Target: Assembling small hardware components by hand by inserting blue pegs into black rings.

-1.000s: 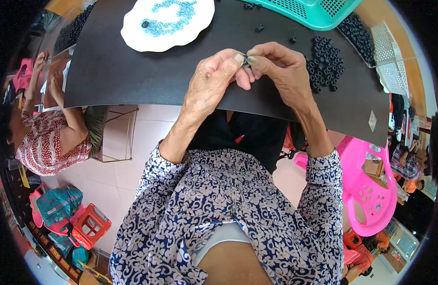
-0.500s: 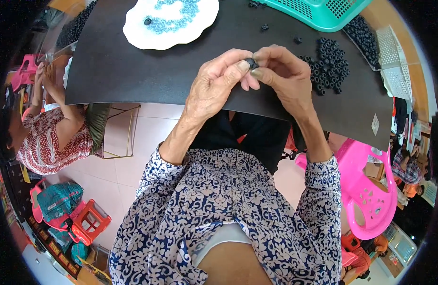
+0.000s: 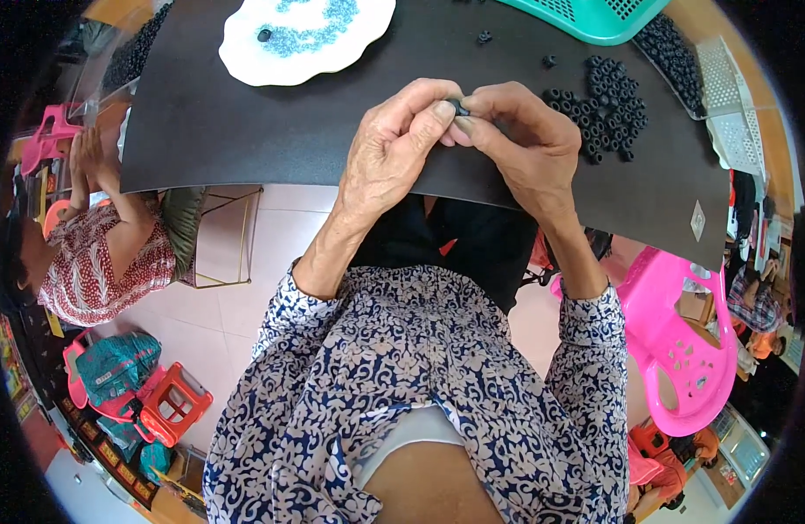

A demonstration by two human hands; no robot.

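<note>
Above the table's near edge, my left hand (image 3: 395, 144) and my right hand (image 3: 535, 144) meet fingertip to fingertip. Both pinch one small black ring-like piece (image 3: 458, 107), mostly covered by the thumbs and fingers. Just right of my right hand lies a loose pile of small black hollow pieces (image 3: 605, 105), with stray ones (image 3: 484, 37) farther back. A white wavy-edged plate (image 3: 245, 63) sits at the far left, holding tiny blue-and-clear bits (image 3: 337, 31) and a single black piece (image 3: 264, 35).
A green perforated basket (image 3: 586, 28) stands at the back right. Beside it are a container of black pieces (image 3: 669, 65) and a white perforated basket (image 3: 732, 122). Right of me is a pink plastic chair (image 3: 682, 341). Another person (image 3: 110, 258) sits at the left, near a red stool (image 3: 177, 406).
Both hands stay together on the black piece, which now shows less between the fingertips. My right hand's fingers have shifted slightly. The whole view has moved a little; the other person's hands are closer together.
</note>
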